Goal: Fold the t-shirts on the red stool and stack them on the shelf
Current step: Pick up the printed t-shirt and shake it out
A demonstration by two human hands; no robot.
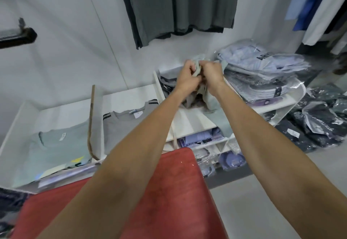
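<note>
Gripping from the head view, I have both hands bunched together on one pale grey-green t-shirt (210,105), held up over the white shelf (189,120). My left hand (185,77) and right hand (213,75) sit knuckle to knuckle, fingers curled tight into the cloth near its top, and the rest of the shirt hangs down crumpled, its lower part draping over the shelf's front edge.

The step in hand, as I judge it, is getting this shirt sorted out before folding. To do it well I would part my hands along one hem or the shoulder line, so the cloth falls flat instead of staying wadded, then bring it back to the red stool (169,191), whose top lies bare below my forearms and gives a flat place to fold on.

For room: the compartment under my hands is the open one. To its right, a tall pile of bagged shirts (262,73) stands just beside my right hand, and a wide swing could catch it. To the left, a grey folded shirt (120,126) and a light green folded shirt (56,148) fill their own compartments, separated by thin dividers. Dark hanging garments (178,4) hang above, well clear of my hands.
</note>
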